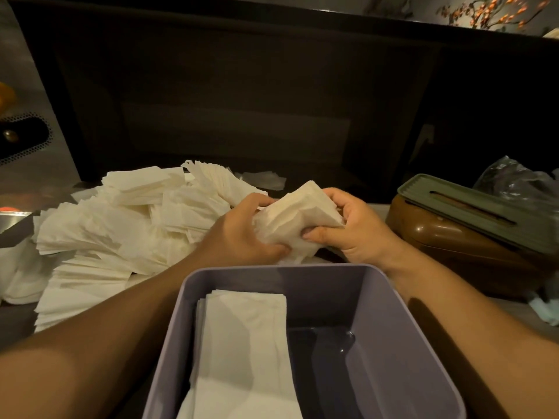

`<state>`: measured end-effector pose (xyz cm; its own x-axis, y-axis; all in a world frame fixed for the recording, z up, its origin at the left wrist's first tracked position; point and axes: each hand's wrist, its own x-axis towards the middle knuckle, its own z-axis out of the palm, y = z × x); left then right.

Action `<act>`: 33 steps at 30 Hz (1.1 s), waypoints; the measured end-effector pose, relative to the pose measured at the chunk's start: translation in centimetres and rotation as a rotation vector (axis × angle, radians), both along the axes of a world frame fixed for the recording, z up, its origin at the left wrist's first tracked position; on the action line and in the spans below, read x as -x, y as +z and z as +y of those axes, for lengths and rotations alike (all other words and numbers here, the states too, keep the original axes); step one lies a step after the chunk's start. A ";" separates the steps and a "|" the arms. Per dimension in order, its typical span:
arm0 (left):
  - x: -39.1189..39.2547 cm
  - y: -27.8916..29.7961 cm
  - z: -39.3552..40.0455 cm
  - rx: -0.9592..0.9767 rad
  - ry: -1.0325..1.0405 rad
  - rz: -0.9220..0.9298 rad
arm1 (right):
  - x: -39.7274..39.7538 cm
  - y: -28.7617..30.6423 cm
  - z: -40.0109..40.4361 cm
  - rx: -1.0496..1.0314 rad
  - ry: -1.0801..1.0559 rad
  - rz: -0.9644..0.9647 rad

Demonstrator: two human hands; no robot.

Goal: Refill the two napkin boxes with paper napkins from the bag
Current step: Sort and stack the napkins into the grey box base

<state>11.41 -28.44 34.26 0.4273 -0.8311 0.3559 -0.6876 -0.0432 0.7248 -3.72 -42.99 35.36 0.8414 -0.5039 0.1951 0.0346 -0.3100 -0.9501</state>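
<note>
Both hands (298,225) grip a napkin wad (298,220) just beyond the purple box (402,343); its bare right half lies nearer the right hand (351,228).

Both hands, left hand (242,228) and right hand (354,225), grip a napkin wad (298,216) above the purple box (390,343)

dim warm light | background nearly black | forearm shadows in foreground | wide-angle bending at edges | soft focus
</note>
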 end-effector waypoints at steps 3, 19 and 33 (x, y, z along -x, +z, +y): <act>-0.3 0.5 0.3 0.080 0.076 0.030 | 0.3 -0.1 -0.3 0.038 -0.010 0.045; -0.5 0.2 0.1 0.077 -0.004 0.009 | -0.2 -0.4 -0.4 0.223 -0.088 0.082; -0.2 -0.3 -0.4 0.053 -0.026 -0.043 | -0.9 -0.5 1.4 0.730 -0.084 0.131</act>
<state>11.63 -28.83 33.92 0.3887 -0.8212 0.4178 -0.7189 0.0133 0.6950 -2.80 -41.56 34.85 0.8451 -0.3483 0.4056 -0.1166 -0.8605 -0.4959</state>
